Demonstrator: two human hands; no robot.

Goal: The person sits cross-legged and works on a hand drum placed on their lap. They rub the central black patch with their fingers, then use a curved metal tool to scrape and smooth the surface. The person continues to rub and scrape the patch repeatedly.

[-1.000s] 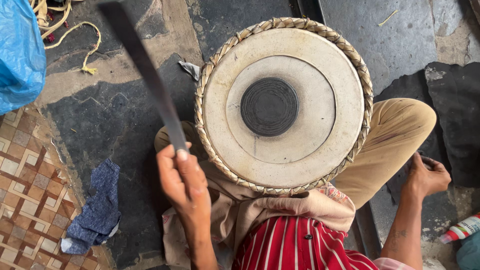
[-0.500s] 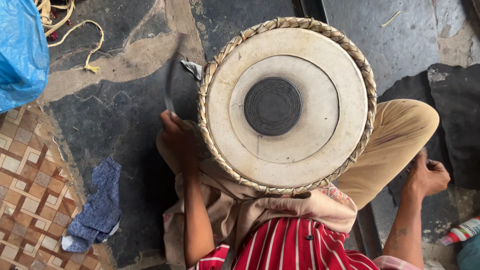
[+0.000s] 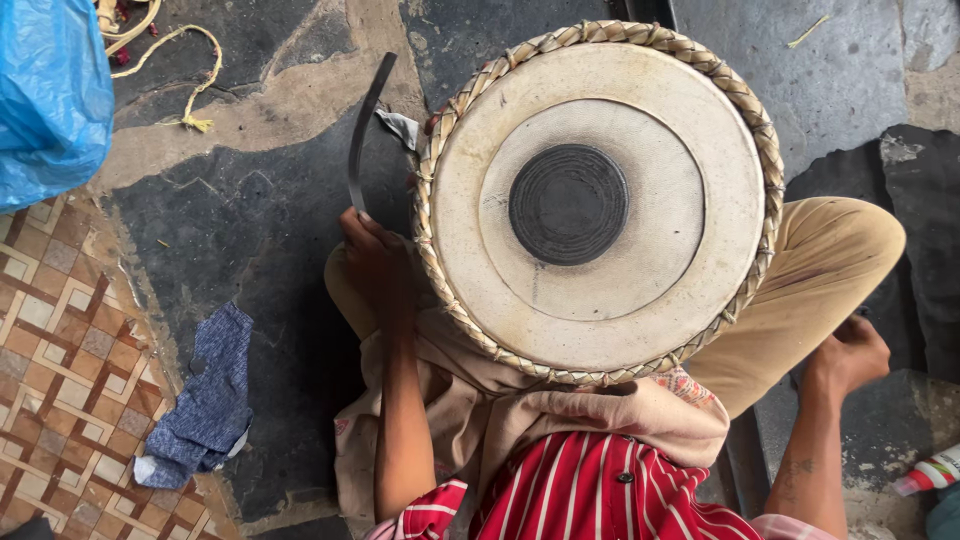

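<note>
A round drum (image 3: 600,205) stands upright between my legs, with a pale skin, a black centre disc and a braided straw-coloured rim (image 3: 440,150). My left hand (image 3: 375,255) sits at the drum's left side, shut on the handle of a thin curved dark blade (image 3: 358,130). The blade points away from me beside the rim and shows edge-on. My right hand (image 3: 850,355) rests on the dark stone floor past my right knee, holding nothing that I can see. A beige cloth (image 3: 600,410) lies over my lap under the drum.
A blue plastic bag (image 3: 50,95) lies at the top left, with yellow rope (image 3: 170,50) beside it. A blue rag (image 3: 205,400) lies on the floor where the patterned tiles (image 3: 60,350) end. A small tube (image 3: 930,470) is at the right edge.
My left hand came down from a raised position and moved in to the drum's left edge. The blade swung from its flat side to edge-on. My right hand stayed put.
</note>
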